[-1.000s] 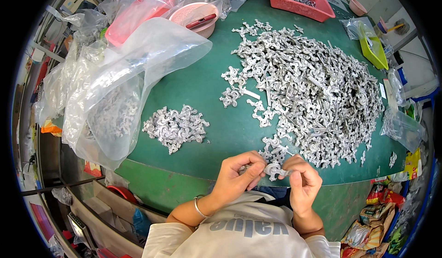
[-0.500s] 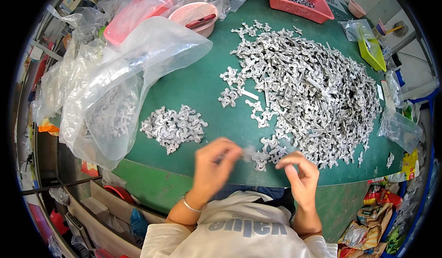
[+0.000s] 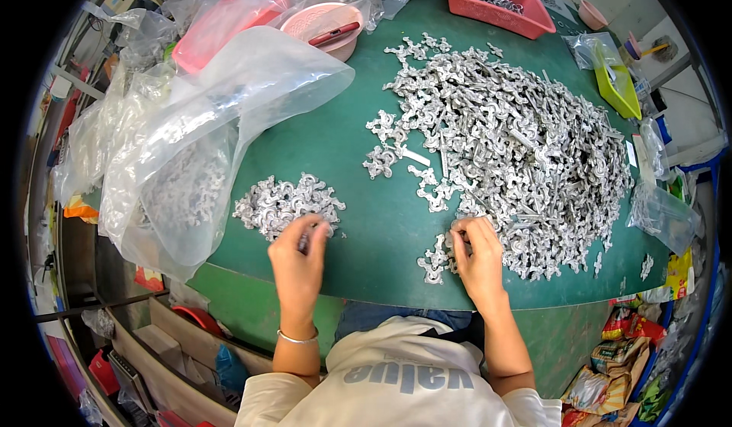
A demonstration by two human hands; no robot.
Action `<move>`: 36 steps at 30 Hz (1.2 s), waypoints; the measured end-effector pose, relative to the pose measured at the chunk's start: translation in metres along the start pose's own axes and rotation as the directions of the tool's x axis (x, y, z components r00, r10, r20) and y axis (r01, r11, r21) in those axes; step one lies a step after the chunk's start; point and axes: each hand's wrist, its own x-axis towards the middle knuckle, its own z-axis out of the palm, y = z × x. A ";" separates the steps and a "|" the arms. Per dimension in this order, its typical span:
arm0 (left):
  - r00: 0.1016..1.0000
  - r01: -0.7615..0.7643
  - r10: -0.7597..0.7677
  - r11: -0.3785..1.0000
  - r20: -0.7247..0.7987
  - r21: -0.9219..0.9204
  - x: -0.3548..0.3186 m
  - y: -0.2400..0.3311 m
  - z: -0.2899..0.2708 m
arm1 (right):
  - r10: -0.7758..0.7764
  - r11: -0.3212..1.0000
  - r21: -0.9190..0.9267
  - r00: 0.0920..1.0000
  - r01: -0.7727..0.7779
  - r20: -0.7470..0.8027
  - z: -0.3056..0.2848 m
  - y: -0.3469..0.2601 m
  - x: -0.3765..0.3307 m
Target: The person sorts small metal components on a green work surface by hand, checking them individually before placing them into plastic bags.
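My left hand (image 3: 296, 263) is at the near right edge of a small pile of silvery metal castings (image 3: 278, 206). Its fingers are curled and a little blurred, with a grey casting showing between thumb and fingers. At the near left edge of a much larger heap of castings (image 3: 526, 160), my right hand (image 3: 479, 263) is closed in a pinch. What its fingertips grip is mostly covered, though a pale bit of metal shows there. Beside that hand lie a few loose castings (image 3: 433, 267), flat on the green table (image 3: 366, 221).
Clear plastic bags (image 3: 175, 145) cover the table's left side. Behind them are a pink basket (image 3: 335, 46) with a red-handled tool across it and a pink tray (image 3: 496, 8) of metal rings. A yellow-green bin (image 3: 618, 91) stands at the far right.
My left hand has moved left from the middle to the small pile. My right hand has moved slightly forward and left, its fingers closing at the big heap's edge.
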 end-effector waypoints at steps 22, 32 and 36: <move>0.635 0.680 0.022 0.459 0.773 -0.572 -0.034 0.054 0.036 | -0.204 0.705 0.653 0.961 0.276 -0.186 -0.014 -0.037 -0.017; 0.783 0.418 0.062 0.685 0.619 -0.597 -0.037 0.062 0.028 | -0.126 0.800 0.551 0.964 0.238 -0.234 -0.023 -0.053 -0.026; 0.800 0.347 0.109 0.718 0.590 -0.604 -0.039 0.060 0.026 | -0.104 0.828 0.517 0.965 0.217 -0.239 -0.024 -0.053 -0.026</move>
